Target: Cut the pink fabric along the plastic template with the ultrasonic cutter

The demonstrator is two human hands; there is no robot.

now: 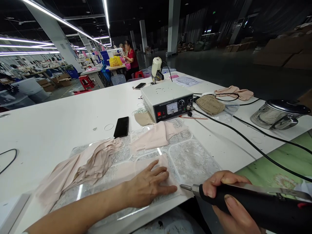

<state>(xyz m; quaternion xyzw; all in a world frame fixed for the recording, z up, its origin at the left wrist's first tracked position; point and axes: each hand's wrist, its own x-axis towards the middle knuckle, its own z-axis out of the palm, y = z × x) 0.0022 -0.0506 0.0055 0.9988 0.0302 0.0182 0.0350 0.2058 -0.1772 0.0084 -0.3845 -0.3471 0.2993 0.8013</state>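
Note:
My left hand point(151, 183) lies with spread fingers on a thin pale pink fabric piece point(126, 169), pressing it onto a clear patterned sheet point(195, 159). In my right hand point(229, 198) is a black handheld tool point(258, 203) with a metal tip, its fingers wrapped round the body. The tip touches or nearly touches the sheet or fabric edge, just right of my left fingertips. A pile of pink fabric point(90, 162) rests left of my left hand, and another folded pink piece point(154, 136) lies beyond it.
Behind the sheet stand a control box point(173, 100) and a black phone point(121, 127). Black cables point(234, 135) cross the right side. A glass pot point(278, 113) stands at the right, near a brown pattern piece point(211, 104). A person in red point(131, 57) sits far back.

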